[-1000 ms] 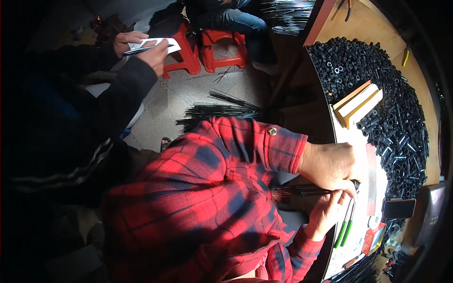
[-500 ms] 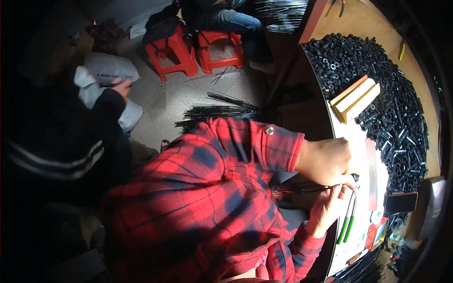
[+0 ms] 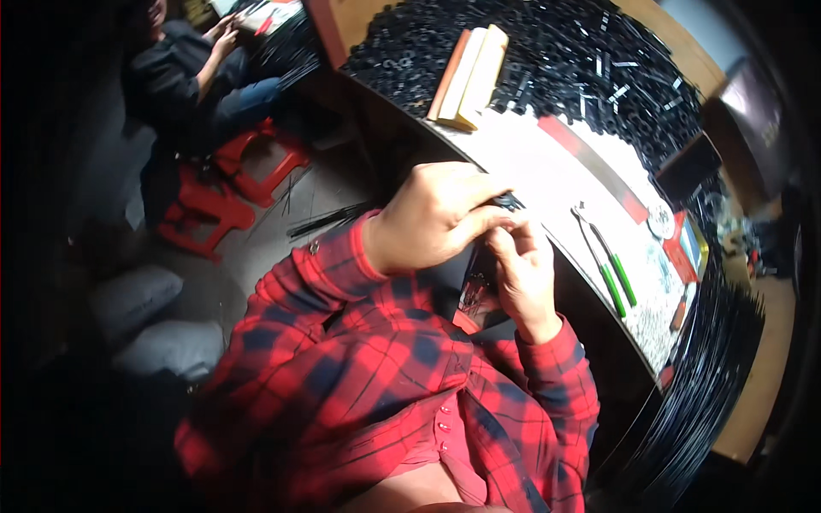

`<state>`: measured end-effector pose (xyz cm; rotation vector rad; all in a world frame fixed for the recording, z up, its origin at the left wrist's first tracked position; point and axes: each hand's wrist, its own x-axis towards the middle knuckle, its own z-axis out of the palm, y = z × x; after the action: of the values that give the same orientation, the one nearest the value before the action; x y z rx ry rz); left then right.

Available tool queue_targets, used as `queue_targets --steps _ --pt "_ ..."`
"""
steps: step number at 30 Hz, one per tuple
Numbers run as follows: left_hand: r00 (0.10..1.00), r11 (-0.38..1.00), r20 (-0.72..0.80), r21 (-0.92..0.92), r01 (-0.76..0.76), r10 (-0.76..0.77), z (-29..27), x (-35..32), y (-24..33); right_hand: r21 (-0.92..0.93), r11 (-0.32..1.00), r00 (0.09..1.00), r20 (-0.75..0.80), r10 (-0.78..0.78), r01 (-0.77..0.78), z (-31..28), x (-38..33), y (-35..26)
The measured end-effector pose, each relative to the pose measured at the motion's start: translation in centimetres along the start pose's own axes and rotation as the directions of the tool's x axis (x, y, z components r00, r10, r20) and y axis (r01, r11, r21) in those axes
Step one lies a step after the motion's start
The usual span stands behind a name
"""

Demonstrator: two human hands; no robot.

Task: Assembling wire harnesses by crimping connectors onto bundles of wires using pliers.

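Note:
My left hand (image 3: pixel 436 218) is closed, its thumb and fingers pinching a small black piece (image 3: pixel 508 202) at the near edge of the worktable. Right beside it my right hand (image 3: pixel 523 272) is closed too, fingertips meeting those of the left. What the right fingers hold is hidden behind them. Green-handled pliers (image 3: pixel 605 261) lie on the white tabletop (image 3: pixel 556 188), to the right of both hands. Beyond them is a flat metal strip (image 3: pixel 594 167) with reddish ends.
A heap of small black tubular parts (image 3: pixel 590 60) covers the table's far side. Nearer lies a yellow-and-white angled block (image 3: pixel 469 79). A dark phone (image 3: pixel 688 164), a red box (image 3: pixel 682 248) and a bundle of black rods (image 3: pixel 701 393) are at right. Red stools (image 3: pixel 205 214) and a seated co-worker (image 3: pixel 184 73) are at left.
The view has swung toward the table, and the seated co-worker's upper body now shows. My hands stay together at the table edge, with the pliers now farther from them in view.

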<state>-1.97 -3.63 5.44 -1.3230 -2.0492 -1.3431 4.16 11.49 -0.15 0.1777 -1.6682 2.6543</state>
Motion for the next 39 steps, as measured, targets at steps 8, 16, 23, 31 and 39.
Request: queue_targets --steps 8,16,23,31,39 --pt "0.999 0.946 -0.048 0.323 -0.005 0.021 1.0 -0.3 1.3 0.144 0.988 0.998 0.025 -0.055 0.051 -0.3 0.2 0.4" --pt "0.982 0.987 0.111 0.079 0.141 -0.15 0.0 0.2 1.2 0.125 0.991 0.999 -0.005 -0.05 0.051 -0.7 -0.3 0.3" --pt "0.979 0.984 0.132 -0.07 0.164 -0.154 1.1 0.5 1.8 0.122 0.992 0.999 0.046 0.024 -0.029 -1.7 -0.1 0.0" --pt "0.973 0.971 -0.016 0.07 0.23 -0.23 3.3 -1.0 2.3 0.189 0.979 0.996 0.053 0.065 -0.074 -1.2 -0.2 0.1" --pt "0.961 0.965 -0.096 -0.065 0.252 -0.258 4.9 -1.3 1.9 0.228 0.973 0.999 0.039 0.028 -0.037 -1.1 0.0 0.9"
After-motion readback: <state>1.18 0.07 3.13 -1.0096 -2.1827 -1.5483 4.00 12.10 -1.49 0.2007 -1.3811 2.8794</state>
